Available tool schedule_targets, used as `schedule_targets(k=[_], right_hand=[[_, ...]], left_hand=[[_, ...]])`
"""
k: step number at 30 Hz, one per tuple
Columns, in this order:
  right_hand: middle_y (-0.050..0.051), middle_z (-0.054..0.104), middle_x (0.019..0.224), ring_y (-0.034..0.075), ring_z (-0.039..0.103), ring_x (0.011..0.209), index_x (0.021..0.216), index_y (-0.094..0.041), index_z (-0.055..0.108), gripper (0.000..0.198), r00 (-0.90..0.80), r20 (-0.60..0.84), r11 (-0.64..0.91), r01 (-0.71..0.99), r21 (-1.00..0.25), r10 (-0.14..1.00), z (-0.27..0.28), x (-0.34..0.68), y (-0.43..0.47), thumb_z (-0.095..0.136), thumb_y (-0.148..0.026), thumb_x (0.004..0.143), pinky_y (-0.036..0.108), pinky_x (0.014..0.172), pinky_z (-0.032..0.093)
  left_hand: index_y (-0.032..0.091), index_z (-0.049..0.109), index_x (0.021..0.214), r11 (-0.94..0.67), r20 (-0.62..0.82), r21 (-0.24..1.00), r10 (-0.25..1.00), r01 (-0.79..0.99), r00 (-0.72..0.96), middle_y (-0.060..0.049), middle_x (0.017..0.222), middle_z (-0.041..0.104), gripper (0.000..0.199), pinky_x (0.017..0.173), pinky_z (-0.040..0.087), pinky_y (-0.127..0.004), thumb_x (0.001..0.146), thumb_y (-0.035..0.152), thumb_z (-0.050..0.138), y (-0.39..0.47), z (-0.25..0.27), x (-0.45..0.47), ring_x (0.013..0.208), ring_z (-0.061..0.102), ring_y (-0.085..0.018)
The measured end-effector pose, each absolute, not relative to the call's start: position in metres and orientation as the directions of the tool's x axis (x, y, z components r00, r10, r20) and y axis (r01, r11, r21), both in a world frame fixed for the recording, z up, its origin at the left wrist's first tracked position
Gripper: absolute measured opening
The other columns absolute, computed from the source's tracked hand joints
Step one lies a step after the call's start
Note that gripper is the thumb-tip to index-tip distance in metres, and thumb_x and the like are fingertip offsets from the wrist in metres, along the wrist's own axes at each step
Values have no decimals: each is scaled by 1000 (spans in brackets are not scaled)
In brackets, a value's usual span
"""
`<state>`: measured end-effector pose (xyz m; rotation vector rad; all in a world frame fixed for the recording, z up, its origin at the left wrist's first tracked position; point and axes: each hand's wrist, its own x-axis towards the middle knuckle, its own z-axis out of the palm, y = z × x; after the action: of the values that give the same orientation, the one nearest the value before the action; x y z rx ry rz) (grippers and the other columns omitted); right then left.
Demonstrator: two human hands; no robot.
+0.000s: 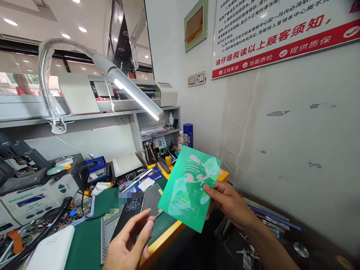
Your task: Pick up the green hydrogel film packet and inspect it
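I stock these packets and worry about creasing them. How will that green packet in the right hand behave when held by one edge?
The green packet looks thin and flat, so probably light and slightly bendy. It stays flat though the right hand pinches only one edge, suggesting some stiffness. Its glossy sheen hints it may be slippery.

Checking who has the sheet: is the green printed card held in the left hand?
No, the green printed card is pinched by the right hand; the left hand is open below it, apart.
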<state>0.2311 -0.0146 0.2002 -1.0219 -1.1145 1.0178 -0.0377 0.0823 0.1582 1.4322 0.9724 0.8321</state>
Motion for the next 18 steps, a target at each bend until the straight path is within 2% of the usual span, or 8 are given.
schedule_targets(k=[3, 6, 8, 10, 15, 17, 18], right_hand=[[4, 70, 80, 19, 68, 67, 93, -16, 70, 39, 120, 172, 190, -162, -968, 978, 199, 224, -26, 68, -55, 95, 30, 59, 60], [5, 71, 82, 20, 69, 67, 100, -16, 71, 40, 80, 125, 139, -211, -967, 989, 195, 221, -37, 64, -55, 98, 31, 59, 60], [6, 71, 84, 21, 70, 69, 104, -15, 72, 40, 57, 104, 115, -234, -965, 993, 191, 223, -43, 61, -54, 101, 32, 60, 61], [7, 72, 84, 21, 71, 72, 102, -14, 73, 40, 35, 97, 102, -220, -970, 995, 189, 225, -48, 59, -52, 102, 33, 62, 61], [10, 73, 84, 21, 70, 70, 97, -12, 73, 49, 4, 74, 74, -88, -993, 997, 196, 235, -52, 50, -54, 105, 32, 64, 60], [10, 72, 84, 21, 70, 71, 104, -13, 72, 44, 129, 179, 173, 60, -983, 975, 196, 241, -53, 48, -50, 107, 32, 64, 61], [9, 73, 88, 21, 70, 74, 112, -15, 70, 36, 240, 281, 235, 201, -951, 929, 195, 244, -54, 52, -46, 106, 32, 65, 61]], left_hand=[[14, 60, 132, 117, -60, 989, 870, -86, 490, -15, 116, 72, 77, 78, 61, -33, 74, 60, 81, 77, 165, -14, 85, 73, -24], [12, 69, 116, 285, -117, 942, 774, -177, 623, -13, 103, 74, 56, 69, 61, -31, 78, 53, 80, 65, 165, 3, 72, 71, -21], [10, 73, 102, 320, -113, 925, 747, -205, 655, -12, 91, 74, 47, 62, 60, -27, 78, 50, 81, 59, 162, 8, 64, 68, -17], [10, 75, 99, 326, -112, 921, 746, -214, 656, -11, 88, 74, 44, 61, 59, -26, 79, 49, 81, 55, 158, 8, 65, 67, -17], [9, 76, 95, 416, -197, 888, 728, -195, 657, -9, 82, 72, 42, 61, 57, -24, 79, 47, 82, 51, 156, 7, 62, 64, -15], [8, 76, 92, 439, -215, 873, 741, -215, 636, -10, 79, 71, 41, 59, 56, -22, 78, 46, 83, 49, 160, 9, 60, 63, -14], [7, 76, 92, 450, -225, 863, 749, -229, 623, -11, 80, 72, 41, 57, 56, -21, 78, 45, 83, 49, 162, 11, 59, 63, -13]])
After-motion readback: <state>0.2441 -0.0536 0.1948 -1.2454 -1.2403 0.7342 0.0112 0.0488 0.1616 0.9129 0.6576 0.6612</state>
